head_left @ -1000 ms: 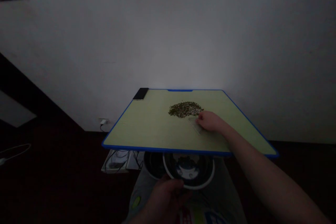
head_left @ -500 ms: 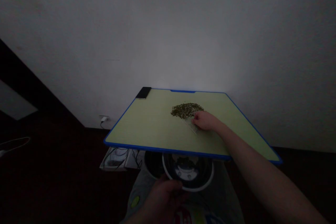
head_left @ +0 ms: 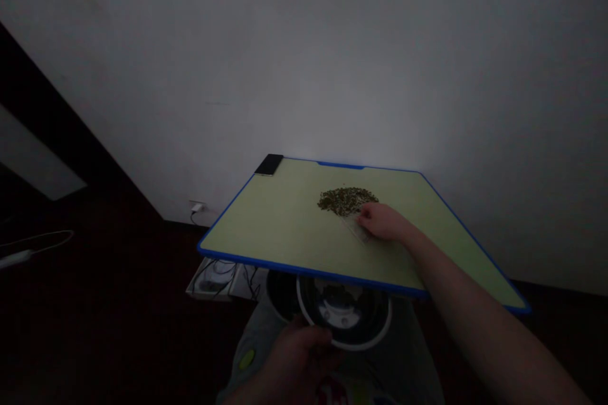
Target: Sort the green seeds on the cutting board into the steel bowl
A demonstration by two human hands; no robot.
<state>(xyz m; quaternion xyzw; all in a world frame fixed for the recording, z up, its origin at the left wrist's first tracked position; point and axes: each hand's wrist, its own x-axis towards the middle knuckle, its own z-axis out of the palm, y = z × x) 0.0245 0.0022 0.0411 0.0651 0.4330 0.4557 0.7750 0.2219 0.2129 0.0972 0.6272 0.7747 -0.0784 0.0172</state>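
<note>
My right hand (head_left: 379, 220) is closed on a thin clear plastic piece (head_left: 355, 228) that lies against the pale green tabletop (head_left: 266, 221). Just beyond the fingers, a loose pile of small brown-green bits (head_left: 344, 199) is spread on the table. Below the near edge, my left hand (head_left: 304, 345) grips the rim of a shiny metal bowl (head_left: 342, 323), its thumb over the edge. The bowl's far part is hidden under the tabletop. A second dark bowl (head_left: 280, 297) sits behind it on the left, over my lap.
A black phone (head_left: 269, 164) lies at the table's far left corner. The blue table edge (head_left: 304, 271) runs above the bowls. White boxes with cables (head_left: 213, 278) stand on the floor at the left. Behind the table rises a wall with a plugged socket (head_left: 197, 205).
The view has shifted a little, so the table appears further right. Both hands keep their grips, with little visible movement relative to the table and bowl.
</note>
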